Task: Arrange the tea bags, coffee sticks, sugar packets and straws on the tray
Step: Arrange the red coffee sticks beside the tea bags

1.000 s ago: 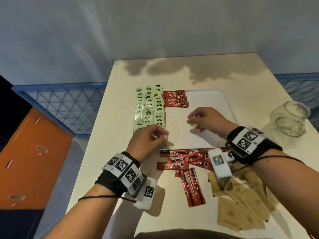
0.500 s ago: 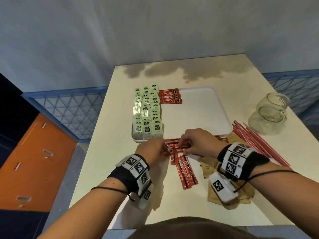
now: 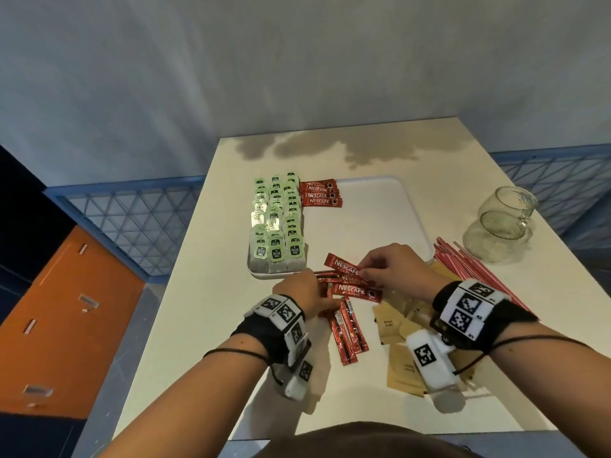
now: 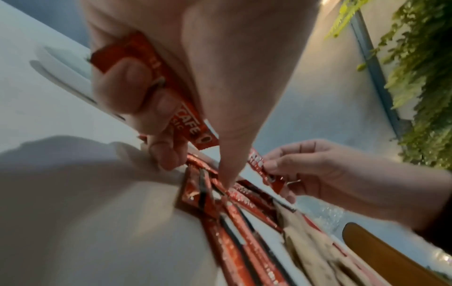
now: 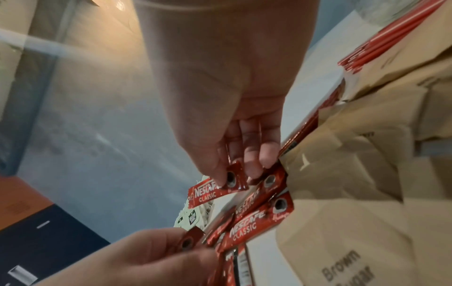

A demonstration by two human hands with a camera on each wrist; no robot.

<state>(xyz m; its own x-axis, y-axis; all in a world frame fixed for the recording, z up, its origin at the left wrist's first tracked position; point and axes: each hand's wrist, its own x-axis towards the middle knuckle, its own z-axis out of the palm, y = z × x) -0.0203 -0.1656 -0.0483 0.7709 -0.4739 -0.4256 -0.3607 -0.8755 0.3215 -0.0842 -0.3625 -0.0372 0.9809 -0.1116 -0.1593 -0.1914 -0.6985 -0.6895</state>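
The right hand pinches one coffee stick by its end just off the tray's near edge; the left hand is clamped on another. Light, flat, slick foil sachets, likely best taken by the crimped ends.

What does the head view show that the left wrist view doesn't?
Only the head view shows the tea bags in rows on the tray, three coffee sticks beside them, the straws and the glass jars. Only the left wrist view shows the left hand gripping a coffee stick and some green plants. Both show the right hand pinching another stick, and the stick pile and sugar packets on the table.
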